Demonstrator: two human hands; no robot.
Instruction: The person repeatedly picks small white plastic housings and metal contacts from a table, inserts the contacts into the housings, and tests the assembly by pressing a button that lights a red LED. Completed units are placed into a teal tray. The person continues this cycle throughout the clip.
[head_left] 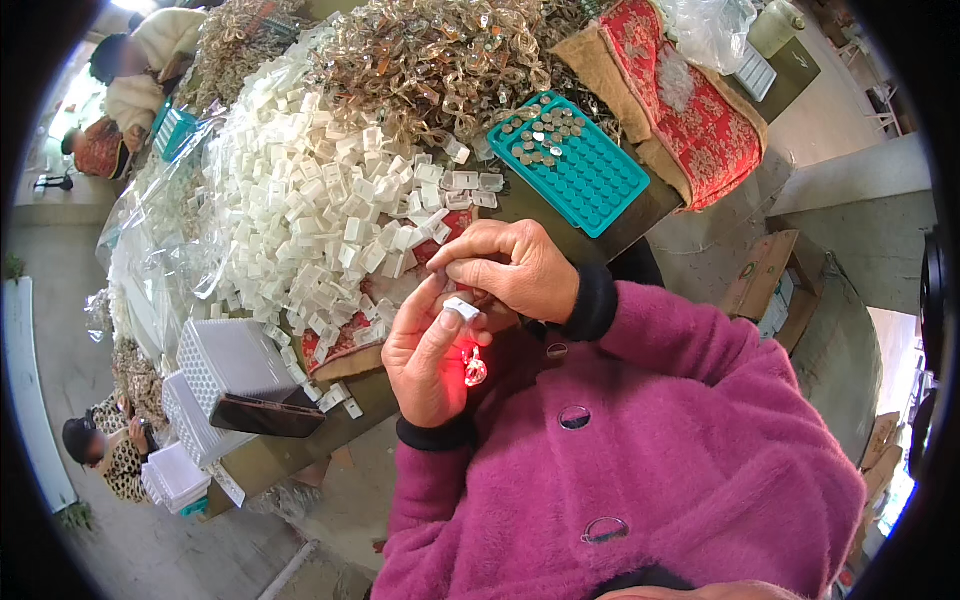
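My left hand [428, 362] grips a small white plastic case [461, 308] between thumb and fingers. Below that case a small clear light [474, 370] glows red against the palm. My right hand [515, 268] is closed in a pinch just above the left fingertips, and what sits between its fingers is too small to make out. Beside my hands a large heap of similar white cases [300, 190] covers the table. A teal tray [612, 190] with round pockets lies beyond my right hand, with several silver discs like button cells [545, 135] in its far part.
Coiled clear wire lights [430, 60] are piled at the back. A red patterned cloth [700, 120] lies at the right. White perforated trays [235, 355] and a dark phone [265, 415] stand at left. Other people [110, 440] sit along the left side. A cardboard box [765, 275] is at right.
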